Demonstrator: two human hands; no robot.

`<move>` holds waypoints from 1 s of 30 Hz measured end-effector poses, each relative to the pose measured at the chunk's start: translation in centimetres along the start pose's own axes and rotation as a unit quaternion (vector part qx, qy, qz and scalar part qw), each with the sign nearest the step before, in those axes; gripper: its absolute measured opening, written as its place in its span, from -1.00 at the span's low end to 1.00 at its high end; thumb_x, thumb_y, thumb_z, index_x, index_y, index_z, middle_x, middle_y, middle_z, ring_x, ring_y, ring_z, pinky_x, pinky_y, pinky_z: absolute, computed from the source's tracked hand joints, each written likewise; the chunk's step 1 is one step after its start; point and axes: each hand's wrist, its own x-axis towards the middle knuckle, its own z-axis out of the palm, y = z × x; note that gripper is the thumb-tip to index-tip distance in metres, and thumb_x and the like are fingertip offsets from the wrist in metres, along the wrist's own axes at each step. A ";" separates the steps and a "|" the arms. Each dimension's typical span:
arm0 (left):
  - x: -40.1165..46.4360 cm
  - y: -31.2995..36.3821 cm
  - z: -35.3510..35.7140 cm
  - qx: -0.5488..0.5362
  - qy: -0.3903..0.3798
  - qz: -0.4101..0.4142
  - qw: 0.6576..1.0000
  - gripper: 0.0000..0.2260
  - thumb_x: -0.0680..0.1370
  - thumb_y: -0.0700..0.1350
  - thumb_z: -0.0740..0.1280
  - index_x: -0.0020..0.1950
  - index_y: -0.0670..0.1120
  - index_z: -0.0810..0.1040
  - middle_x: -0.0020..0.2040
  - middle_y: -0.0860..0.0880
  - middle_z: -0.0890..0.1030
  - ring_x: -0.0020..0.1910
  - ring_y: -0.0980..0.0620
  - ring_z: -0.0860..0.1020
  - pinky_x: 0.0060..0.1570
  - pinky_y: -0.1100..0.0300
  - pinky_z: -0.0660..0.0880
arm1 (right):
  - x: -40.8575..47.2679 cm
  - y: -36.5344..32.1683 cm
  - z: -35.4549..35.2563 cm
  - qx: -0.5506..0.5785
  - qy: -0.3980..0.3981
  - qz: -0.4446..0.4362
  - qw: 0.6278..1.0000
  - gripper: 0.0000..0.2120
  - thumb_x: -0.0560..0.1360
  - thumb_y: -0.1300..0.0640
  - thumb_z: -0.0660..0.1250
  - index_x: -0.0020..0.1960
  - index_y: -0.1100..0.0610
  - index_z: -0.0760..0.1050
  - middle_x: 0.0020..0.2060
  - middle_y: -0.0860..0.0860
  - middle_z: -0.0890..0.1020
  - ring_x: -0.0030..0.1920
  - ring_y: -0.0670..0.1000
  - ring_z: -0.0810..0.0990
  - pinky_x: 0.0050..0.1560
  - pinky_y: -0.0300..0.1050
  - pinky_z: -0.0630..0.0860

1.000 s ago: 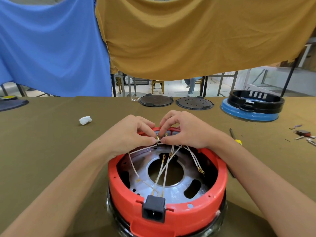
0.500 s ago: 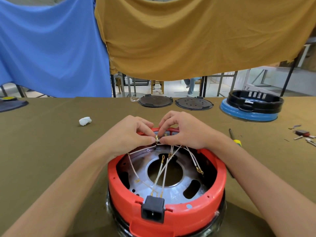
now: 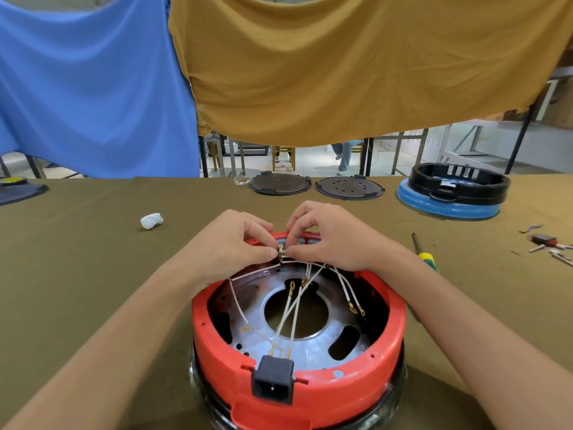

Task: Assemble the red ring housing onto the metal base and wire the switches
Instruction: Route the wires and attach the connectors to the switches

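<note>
L hand point(image 3: 231, 243) + R hand point(image 3: 333, 240) still pinching terminal point(image 3: 281, 251); no visible shift.

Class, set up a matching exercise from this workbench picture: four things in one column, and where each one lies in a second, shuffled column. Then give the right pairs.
Things:
1. black socket
2. white wad
3. screwdriver
4. blue-based ring

Places:
A. far right of the table
B. on the cloth, left of the hands
C. on the near rim of the red ring
D. on the cloth, just beyond the right forearm

Pairs: 1-C, 2-B, 3-D, 4-A
</note>
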 end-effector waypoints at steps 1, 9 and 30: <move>0.0 0.0 0.0 0.002 0.003 -0.002 1.000 -0.74 0.47 -0.13 0.51 -0.23 0.28 0.70 0.19 0.17 0.59 0.11 0.26 0.55 0.24 0.20 0.41 | 0.0 -0.1 0.0 -0.001 0.000 0.000 1.000 -0.94 0.45 -0.01 0.49 -0.20 -0.12 0.65 0.04 -0.22 0.52 0.05 -0.26 0.50 0.01 -0.44 0.34; -0.1 0.2 0.2 -0.008 0.024 -0.020 0.999 -0.83 0.43 -0.17 0.54 -0.22 0.13 0.71 0.03 0.19 0.65 0.04 0.24 0.62 0.25 0.14 0.49 | 0.0 -0.2 0.2 -0.018 0.009 -0.008 1.000 -0.95 0.46 0.02 0.48 -0.17 -0.05 0.65 0.03 -0.14 0.52 0.03 -0.18 0.51 0.06 -0.24 0.43; -0.2 0.6 0.1 0.054 0.007 0.006 0.998 -0.85 0.46 -0.09 0.50 -0.25 0.16 0.73 0.19 0.10 0.60 0.13 0.24 0.52 0.19 0.15 0.39 | 0.4 0.2 -0.2 0.025 -0.022 0.000 0.999 -0.92 0.40 -0.04 0.53 -0.25 -0.19 0.66 0.06 -0.21 0.51 0.06 -0.29 0.48 0.07 -0.29 0.36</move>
